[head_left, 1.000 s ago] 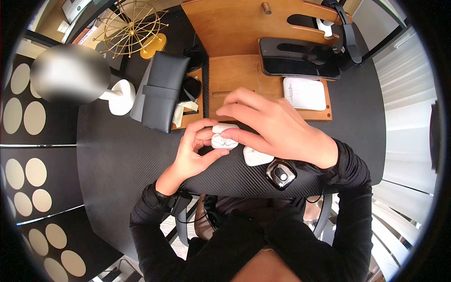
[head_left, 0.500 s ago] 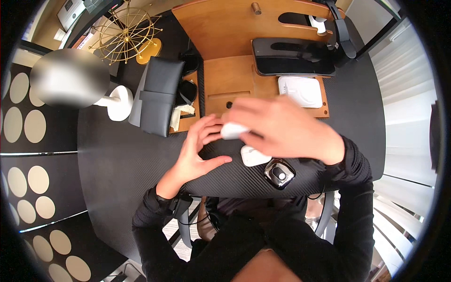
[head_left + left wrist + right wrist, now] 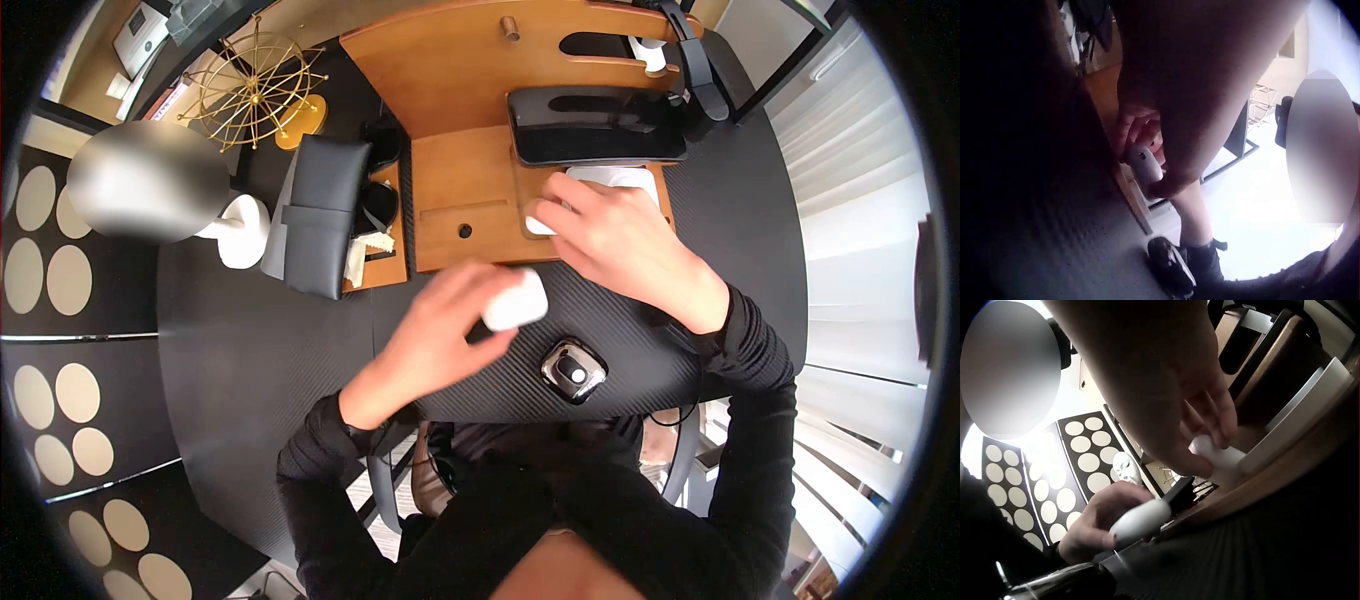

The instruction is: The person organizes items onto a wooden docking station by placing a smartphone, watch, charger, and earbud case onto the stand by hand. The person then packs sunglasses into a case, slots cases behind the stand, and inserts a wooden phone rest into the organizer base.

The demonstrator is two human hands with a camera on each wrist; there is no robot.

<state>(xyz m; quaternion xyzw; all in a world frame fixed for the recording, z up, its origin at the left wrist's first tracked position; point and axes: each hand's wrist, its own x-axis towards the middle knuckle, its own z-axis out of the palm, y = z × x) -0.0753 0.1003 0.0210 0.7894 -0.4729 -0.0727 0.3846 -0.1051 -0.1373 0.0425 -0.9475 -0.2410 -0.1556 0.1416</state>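
Note:
My left hand (image 3: 432, 328) grips a rounded white case (image 3: 517, 300) above the dark table, thumb below and fingers behind it. In the left wrist view the same case (image 3: 1145, 164) shows a small dark mark. At the wooden stand's front part, my right hand (image 3: 628, 245) pinches a second white piece (image 3: 540, 226), mostly covered by the fingers. The right wrist view shows this piece (image 3: 1205, 447) beside a white tray-like box (image 3: 1300, 415). A glossy black case (image 3: 574, 371) lies near the table's front edge.
The wooden stand (image 3: 465, 170) holds a long black case (image 3: 597, 128) and headphones (image 3: 697, 75). Left of it are a grey-black pouch (image 3: 325, 215), sunglasses (image 3: 376, 207), a gold wheel ornament (image 3: 255, 98) and a white stand base (image 3: 243, 232).
The right hand has carried one white case from the left hand up to the wooden stand. The left hand has taken hold of the white case that lay beside the black one.

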